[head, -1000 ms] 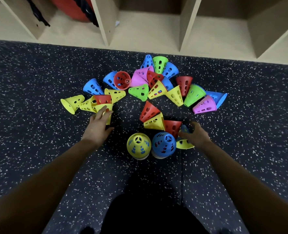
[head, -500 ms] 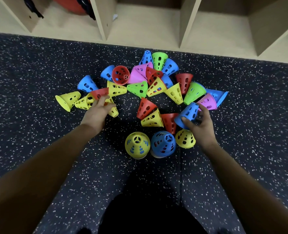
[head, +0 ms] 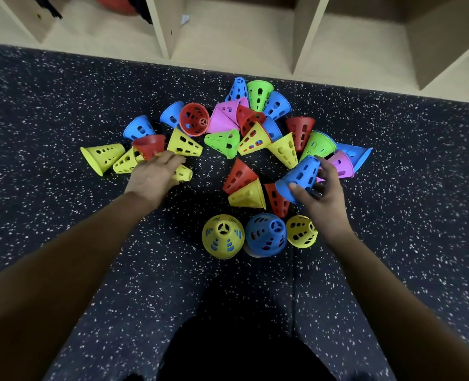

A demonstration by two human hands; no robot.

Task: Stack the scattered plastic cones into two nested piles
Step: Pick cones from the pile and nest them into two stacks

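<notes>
Right hand (head: pixel 324 199) around the tilted blue cone (head: pixel 300 174) (left hand (head: pixel 150 177) flat atop yellow cone (head: pixel 184 173))

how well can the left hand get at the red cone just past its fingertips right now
Probably yes. The red cone lies just beyond the fingertips of the left hand, with nothing over it. The hand does lie over a small yellow cone, which may occupy it.
</notes>
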